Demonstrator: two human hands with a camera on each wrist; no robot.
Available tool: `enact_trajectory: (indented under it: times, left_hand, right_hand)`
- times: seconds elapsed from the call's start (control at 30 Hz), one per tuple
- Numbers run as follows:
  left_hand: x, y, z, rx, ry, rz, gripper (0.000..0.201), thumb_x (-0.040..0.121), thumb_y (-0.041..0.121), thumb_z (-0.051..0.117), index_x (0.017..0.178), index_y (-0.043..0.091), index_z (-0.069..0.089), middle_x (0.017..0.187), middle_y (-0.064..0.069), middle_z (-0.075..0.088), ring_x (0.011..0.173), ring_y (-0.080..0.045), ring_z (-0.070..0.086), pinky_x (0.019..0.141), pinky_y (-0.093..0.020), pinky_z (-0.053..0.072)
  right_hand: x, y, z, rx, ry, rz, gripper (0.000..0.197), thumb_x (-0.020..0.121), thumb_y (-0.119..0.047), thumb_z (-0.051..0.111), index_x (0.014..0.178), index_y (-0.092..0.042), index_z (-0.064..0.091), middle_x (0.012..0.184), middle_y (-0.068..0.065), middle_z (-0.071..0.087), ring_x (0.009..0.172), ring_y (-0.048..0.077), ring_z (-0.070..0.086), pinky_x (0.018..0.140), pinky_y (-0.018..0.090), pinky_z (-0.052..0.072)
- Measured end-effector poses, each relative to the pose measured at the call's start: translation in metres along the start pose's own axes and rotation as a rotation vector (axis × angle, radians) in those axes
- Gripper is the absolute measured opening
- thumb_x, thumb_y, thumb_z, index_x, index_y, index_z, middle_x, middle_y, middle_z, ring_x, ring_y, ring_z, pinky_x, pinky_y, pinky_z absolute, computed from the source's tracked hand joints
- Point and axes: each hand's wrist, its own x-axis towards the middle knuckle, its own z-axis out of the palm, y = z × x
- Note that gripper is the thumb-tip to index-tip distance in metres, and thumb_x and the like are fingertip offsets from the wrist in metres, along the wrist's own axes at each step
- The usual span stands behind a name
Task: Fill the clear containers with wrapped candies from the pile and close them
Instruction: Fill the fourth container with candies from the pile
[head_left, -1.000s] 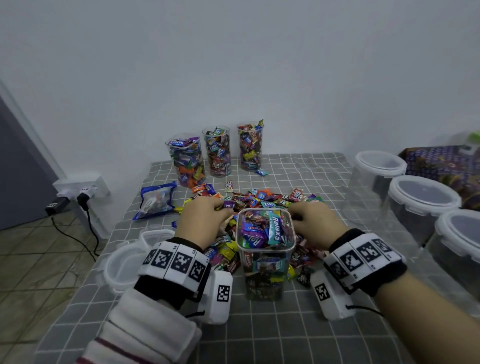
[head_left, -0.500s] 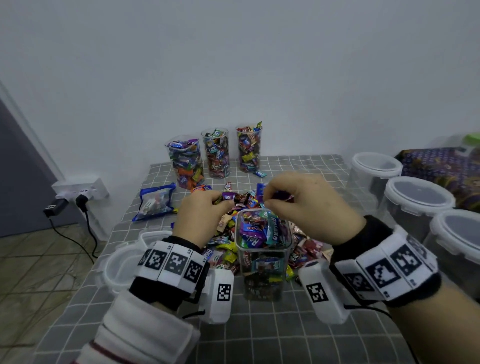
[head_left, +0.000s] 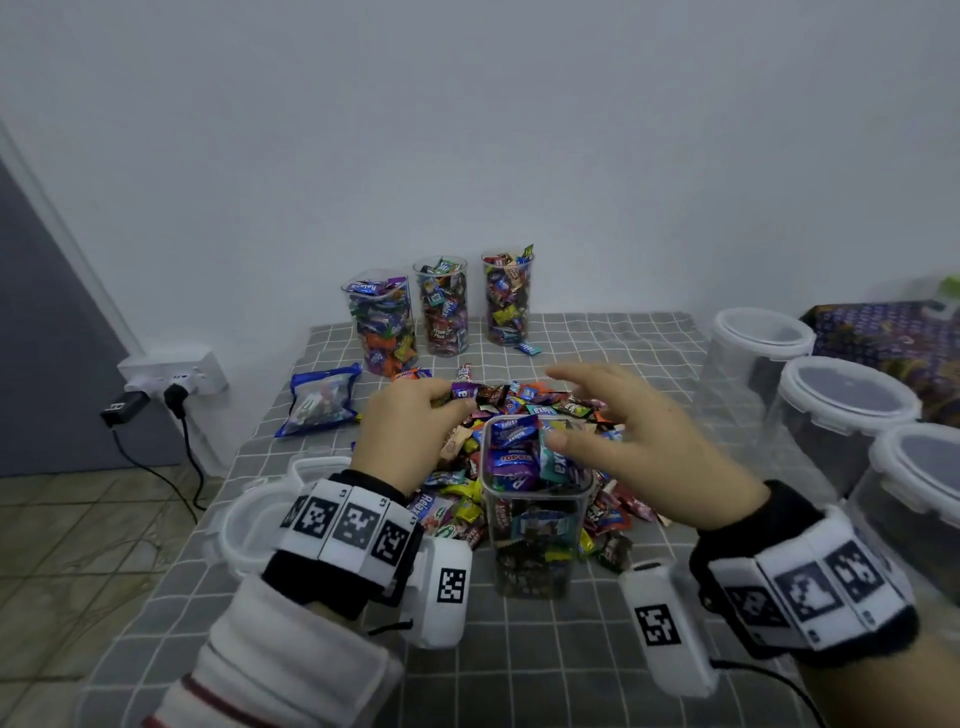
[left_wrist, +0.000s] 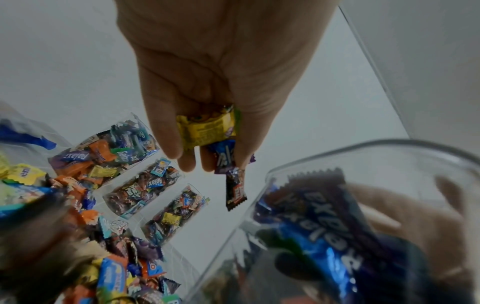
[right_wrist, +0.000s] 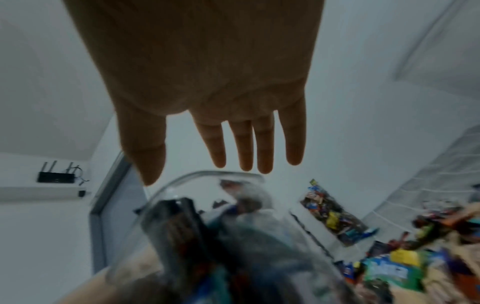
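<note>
A clear square container (head_left: 535, 540), heaped to its rim with wrapped candies, stands at the table's middle in front of the candy pile (head_left: 524, 410). My left hand (head_left: 415, 421) is raised just left of the container's rim and grips several candies (left_wrist: 210, 133), a yellow one, a purple one and a dark one hanging down. Above the container's right side, my right hand (head_left: 613, 421) hovers with fingers (right_wrist: 244, 148) spread straight and nothing in it. The container's rim (right_wrist: 221, 174) shows blurred below that hand.
Three tall clear cups (head_left: 441, 306) full of candies stand at the back. A blue packet (head_left: 319, 400) lies at the left. Clear lids (head_left: 254, 514) lie at the table's left edge. Three lidded clear containers (head_left: 841, 415) line the right side.
My right hand rose from the pile, came over the container pinching a candy, and now stands spread and empty. My left hand lifted off the pile with candies in it.
</note>
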Motion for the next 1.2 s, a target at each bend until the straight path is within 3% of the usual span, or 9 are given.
enact_trajectory:
  times: [0.1, 0.2, 0.33, 0.47, 0.57, 0.67, 0.8, 1.07, 1.2]
  left_hand:
    - [-0.001, 0.003, 0.0, -0.002, 0.001, 0.004, 0.036, 0.089, 0.031, 0.062, 0.074, -0.002, 0.063, 0.068, -0.022, 0.058, 0.066, -0.031, 0.053, 0.065, -0.043, 0.043]
    - [-0.001, 0.008, -0.002, -0.049, 0.01, 0.021, 0.034, 0.089, 0.031, 0.063, 0.077, -0.001, 0.065, 0.072, -0.024, 0.06, 0.068, -0.036, 0.057, 0.069, -0.047, 0.047]
    - [-0.003, 0.021, -0.01, -0.116, -0.005, 0.07, 0.032, 0.087, 0.034, 0.064, 0.082, 0.002, 0.068, 0.077, -0.025, 0.061, 0.076, -0.037, 0.061, 0.076, -0.053, 0.052]
    - [-0.012, 0.038, -0.018, -0.064, -0.151, 0.165, 0.02, 0.087, 0.033, 0.065, 0.09, 0.016, 0.075, 0.07, 0.0, 0.066, 0.067, -0.013, 0.058, 0.068, -0.034, 0.05]
    - [-0.016, 0.046, -0.015, 0.116, -0.241, 0.256, 0.016, 0.087, 0.03, 0.064, 0.096, 0.022, 0.075, 0.089, 0.003, 0.071, 0.084, -0.01, 0.061, 0.079, -0.036, 0.049]
    - [-0.018, 0.049, -0.01, 0.13, -0.261, 0.247, 0.03, 0.084, 0.027, 0.067, 0.114, 0.031, 0.068, 0.11, 0.007, 0.069, 0.101, -0.006, 0.06, 0.091, -0.029, 0.046]
    - [-0.02, 0.053, -0.008, 0.072, -0.294, 0.237, 0.04, 0.085, 0.032, 0.066, 0.124, 0.037, 0.06, 0.114, 0.01, 0.066, 0.105, -0.001, 0.058, 0.091, -0.022, 0.044]
    - [-0.022, 0.055, -0.018, 0.138, -0.185, 0.209, 0.026, 0.084, 0.038, 0.065, 0.11, 0.034, 0.069, 0.098, 0.015, 0.068, 0.085, 0.004, 0.06, 0.078, -0.015, 0.047]
    - [-0.029, 0.062, -0.011, 0.295, -0.275, 0.271, 0.026, 0.082, 0.046, 0.064, 0.102, 0.031, 0.072, 0.095, 0.009, 0.071, 0.087, -0.005, 0.062, 0.082, -0.032, 0.049]
  right_hand:
    - [-0.006, 0.019, 0.007, 0.095, -0.166, 0.107, 0.113, 0.048, -0.079, 0.065, 0.144, -0.033, 0.029, 0.143, -0.014, 0.039, 0.129, 0.002, 0.039, 0.109, 0.036, 0.035]
    - [-0.012, 0.03, 0.017, 0.305, -0.284, 0.172, 0.126, 0.044, -0.064, 0.08, 0.147, -0.032, 0.015, 0.141, -0.018, 0.041, 0.125, -0.003, 0.045, 0.107, 0.028, 0.039]
    - [-0.014, 0.031, 0.029, 0.517, -0.23, 0.163, 0.103, 0.064, -0.02, 0.083, 0.139, -0.036, 0.015, 0.124, -0.023, 0.054, 0.114, -0.006, 0.054, 0.089, 0.01, 0.044]
    - [-0.013, 0.032, 0.033, 0.529, -0.183, 0.153, 0.095, 0.06, -0.03, 0.085, 0.134, -0.036, 0.026, 0.123, -0.019, 0.057, 0.115, -0.001, 0.055, 0.096, 0.022, 0.046]
    - [-0.014, 0.034, 0.035, 0.536, -0.164, 0.145, 0.094, 0.057, -0.035, 0.083, 0.135, -0.036, 0.029, 0.124, -0.018, 0.057, 0.116, 0.003, 0.056, 0.1, 0.029, 0.045]
    - [-0.015, 0.032, 0.035, 0.562, -0.173, 0.147, 0.083, 0.066, -0.015, 0.084, 0.13, -0.034, 0.035, 0.118, -0.016, 0.061, 0.113, 0.005, 0.058, 0.094, 0.026, 0.048]
    - [-0.016, 0.031, 0.034, 0.586, -0.178, 0.141, 0.069, 0.072, 0.005, 0.074, 0.122, -0.03, 0.042, 0.112, -0.012, 0.064, 0.107, 0.002, 0.061, 0.084, 0.016, 0.048]
    - [-0.016, 0.033, 0.036, 0.557, -0.151, 0.124, 0.073, 0.066, -0.021, 0.082, 0.124, -0.039, 0.042, 0.121, -0.014, 0.062, 0.112, 0.006, 0.06, 0.096, 0.029, 0.048]
    - [-0.017, 0.032, 0.036, 0.542, -0.159, 0.115, 0.073, 0.064, -0.026, 0.081, 0.125, -0.037, 0.042, 0.119, -0.015, 0.062, 0.111, 0.007, 0.06, 0.096, 0.03, 0.048]
